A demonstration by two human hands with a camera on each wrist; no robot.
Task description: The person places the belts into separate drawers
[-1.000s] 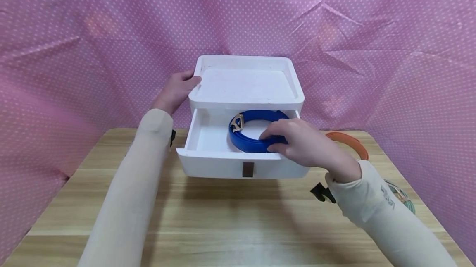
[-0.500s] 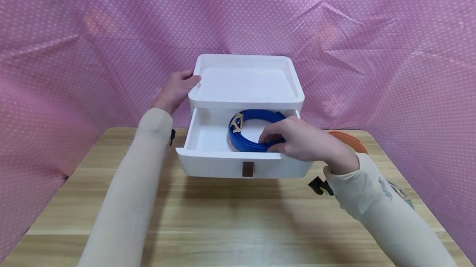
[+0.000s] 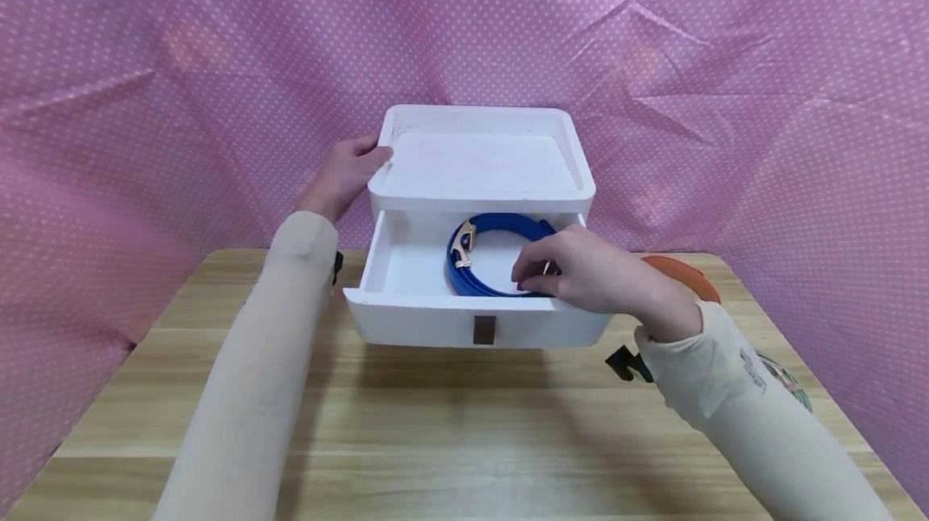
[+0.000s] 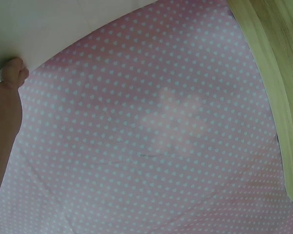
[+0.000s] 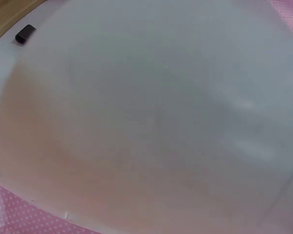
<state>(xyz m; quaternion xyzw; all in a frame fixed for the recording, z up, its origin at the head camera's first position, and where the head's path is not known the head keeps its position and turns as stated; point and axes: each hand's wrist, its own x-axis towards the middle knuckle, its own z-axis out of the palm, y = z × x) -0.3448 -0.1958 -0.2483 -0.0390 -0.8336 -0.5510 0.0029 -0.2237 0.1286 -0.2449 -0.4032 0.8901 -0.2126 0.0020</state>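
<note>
A blue belt (image 3: 506, 222) with a gold buckle (image 3: 462, 244) lies coiled in the pulled-out drawer (image 3: 414, 263) of a white drawer box (image 3: 482, 205). My right hand (image 3: 581, 271) reaches over the drawer's front right side and pinches the near right part of the coil between thumb and fingers, hiding that part. At the box's upper left edge my left hand (image 3: 347, 170) grips the rim, thumb on top. The left wrist view shows the left hand (image 4: 12, 75) against the white side wall. Close white surface fills most of the right wrist view.
A brown pull tab (image 3: 484, 330) sits on the drawer front. On the wooden table (image 3: 450, 440) to the right lie an orange belt (image 3: 685, 275) and a green coiled strap (image 3: 787, 380), both partly behind the right arm. Pink dotted cloth (image 3: 464, 21) hangs around the table.
The coil's buckle has tilted and the near side of the blue belt has shifted under my right fingers. My right hand moved only slightly. The left hand stays on the box.
</note>
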